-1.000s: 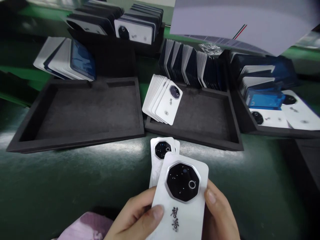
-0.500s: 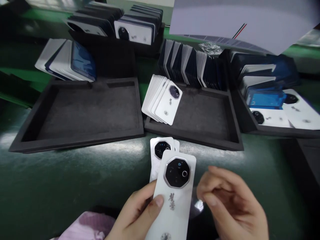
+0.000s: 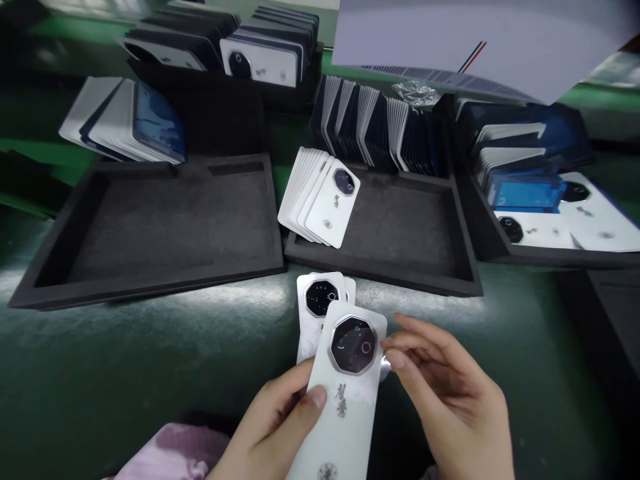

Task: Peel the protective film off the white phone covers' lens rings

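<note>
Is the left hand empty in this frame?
No, the left hand holds a white panel, its thumb lying on the panel's face.

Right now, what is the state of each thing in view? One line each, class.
White panel: held, octagon end pointing away
Left hand: closed on that panel
Right hand: partly curled, near the panel's edge; contact unclear
Panels just beyond: overlapping
Fanned panels: spread across the middle tray's left rim
Rear panels: standing on edge
Clear wrapping: crumpled
</note>
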The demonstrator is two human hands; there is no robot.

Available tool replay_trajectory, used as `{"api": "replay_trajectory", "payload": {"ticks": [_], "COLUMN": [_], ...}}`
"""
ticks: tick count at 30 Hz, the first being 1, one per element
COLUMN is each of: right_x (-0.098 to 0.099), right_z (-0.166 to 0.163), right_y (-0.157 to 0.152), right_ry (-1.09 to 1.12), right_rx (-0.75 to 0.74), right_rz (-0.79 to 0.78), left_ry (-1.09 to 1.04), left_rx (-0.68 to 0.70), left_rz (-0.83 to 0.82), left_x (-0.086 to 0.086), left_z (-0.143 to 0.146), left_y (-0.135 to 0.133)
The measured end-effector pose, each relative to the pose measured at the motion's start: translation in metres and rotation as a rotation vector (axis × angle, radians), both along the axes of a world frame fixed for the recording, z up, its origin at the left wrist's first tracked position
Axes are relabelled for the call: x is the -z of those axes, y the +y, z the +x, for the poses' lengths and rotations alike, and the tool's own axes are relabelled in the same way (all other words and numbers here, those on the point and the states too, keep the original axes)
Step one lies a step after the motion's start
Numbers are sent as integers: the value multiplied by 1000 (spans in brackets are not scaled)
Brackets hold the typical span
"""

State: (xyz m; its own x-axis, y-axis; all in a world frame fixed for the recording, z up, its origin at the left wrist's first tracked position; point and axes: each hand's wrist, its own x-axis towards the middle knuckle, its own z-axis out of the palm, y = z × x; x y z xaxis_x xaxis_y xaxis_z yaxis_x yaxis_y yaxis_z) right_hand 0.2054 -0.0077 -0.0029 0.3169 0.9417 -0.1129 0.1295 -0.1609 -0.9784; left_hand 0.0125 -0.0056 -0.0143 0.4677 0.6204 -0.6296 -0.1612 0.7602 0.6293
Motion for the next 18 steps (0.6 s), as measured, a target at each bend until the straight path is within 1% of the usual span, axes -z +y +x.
{"api": "replay_trajectory", "payload": {"ticks": [3, 7, 14, 18], "right_x": [2, 6, 10, 8], "right_z": [1, 6, 12, 8], "right_y": [0, -1, -3, -5], "right_ry": [-34, -141, -187, -214], "right_rx": [-49, -126, -148, -122], "right_rz": [18, 78, 112, 106], "left_ry": [-3, -12, -23, 7], "left_rx": [-17, -7, 9, 31], "left_rz": [-2, -9, -2, 8], "left_x": [-2, -5, -2, 1], "left_z": [1, 1, 1, -1], "left_y": [1, 3, 1, -1]}}
